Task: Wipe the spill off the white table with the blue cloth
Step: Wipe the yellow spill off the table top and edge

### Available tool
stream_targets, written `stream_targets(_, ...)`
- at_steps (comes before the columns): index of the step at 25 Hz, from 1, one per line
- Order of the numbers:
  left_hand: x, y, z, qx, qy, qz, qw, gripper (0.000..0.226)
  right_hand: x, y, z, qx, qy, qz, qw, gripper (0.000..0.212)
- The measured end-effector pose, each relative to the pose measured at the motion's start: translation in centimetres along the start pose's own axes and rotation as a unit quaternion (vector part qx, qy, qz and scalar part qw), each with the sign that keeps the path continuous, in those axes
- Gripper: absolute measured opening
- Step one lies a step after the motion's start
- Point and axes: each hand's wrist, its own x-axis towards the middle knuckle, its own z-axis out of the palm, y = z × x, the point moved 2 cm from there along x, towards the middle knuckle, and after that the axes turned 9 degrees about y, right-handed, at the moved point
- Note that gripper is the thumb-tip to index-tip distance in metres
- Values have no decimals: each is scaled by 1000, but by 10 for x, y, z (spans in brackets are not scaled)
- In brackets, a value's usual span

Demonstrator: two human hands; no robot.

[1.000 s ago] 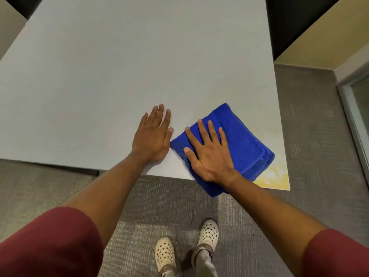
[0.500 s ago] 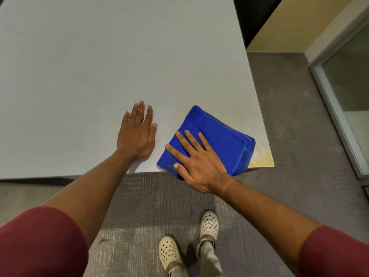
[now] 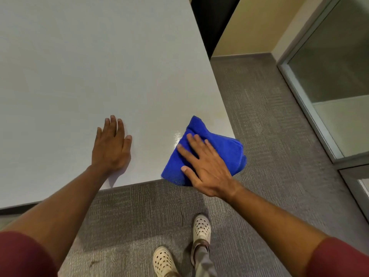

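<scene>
A folded blue cloth [image 3: 221,148] covers the near right corner of the white table [image 3: 99,66] and hangs a little past its edges. My right hand [image 3: 205,164] lies flat on the cloth and presses it down, fingers spread. My left hand [image 3: 111,146] rests palm down on the bare tabletop to the left, apart from the cloth and holding nothing. A faint wet sheen [image 3: 176,136] shows on the table just left of the cloth. A pale yellowish trace [image 3: 217,115] sits beyond the cloth near the right edge.
Grey carpet [image 3: 259,116] runs along the table's near and right sides. My two white perforated shoes [image 3: 201,228] stand below the near edge. A glass partition with a metal frame [image 3: 311,108] stands at the right, and a beige wall [image 3: 255,27] behind.
My right hand has slid the cloth rightward onto the table's corner, covering the yellow patch that showed there before. The left hand stays flat on the table, and the gap between it and the cloth has widened.
</scene>
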Motion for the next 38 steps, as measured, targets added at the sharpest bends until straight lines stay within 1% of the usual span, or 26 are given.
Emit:
stream_targets(1, 4, 4, 0, -8, -2, 5, 1000, 65, 0, 2, -2, 2, 43, 75, 996, 64)
stream_targets(2, 9, 8, 0, -13, -1, 10, 1000, 66, -1, 4, -2, -5, 66, 145, 987, 67)
stream_targets(3, 15, 12, 0, -17, 1, 14, 1000, 66, -2, 6, -1, -16, 62, 189, 980, 70)
stream_targets(4, 21, 16, 1, -21, 3, 14, 1000, 66, -3, 9, 2, -31, 49, 203, 977, 71)
stream_targets(9, 41, 19, 3, -21, 16, -7, 1000, 63, 7, 38, 3, -80, 1, 121, 989, 69)
stream_targets(16, 43, 22, 8, 13, 40, -15, 999, 64, 35, 56, 0, -76, -30, 59, 995, 64)
stream_targets(20, 43, 23, 6, 17, 45, -15, 999, 68, 72, 62, 1, -77, -28, 29, 996, 61)
stream_targets(22, 42, 23, 7, 19, 45, -13, 999, 67, 90, 66, 4, -87, -13, 53, 995, 61)
stream_targets(25, 42, 21, 7, 15, 47, -14, 999, 67, 97, 72, 7, -94, 12, 141, 986, 63)
stream_targets(27, 41, 20, 7, 13, 47, -14, 999, 67, 93, 75, 5, -92, 19, 185, 978, 64)
stream_targets(31, 40, 21, 6, 0, 55, -16, 998, 67, 57, 80, -6, -51, 14, 247, 968, 68)
stream_targets(34, 40, 21, 6, -1, 54, -19, 998, 66, 17, 82, -12, -32, -6, 299, 954, 71)
stream_targets(35, 40, 21, 5, -1, 53, -21, 998, 66, 13, 82, -14, -50, -3, 296, 954, 72)
stream_targets(36, 40, 21, 5, 0, 52, -20, 998, 66, 14, 81, -16, -71, 6, 276, 959, 73)
stream_targets(38, 40, 21, 5, 0, 53, -20, 998, 66, 26, 70, -15, -89, 9, 182, 979, 76)
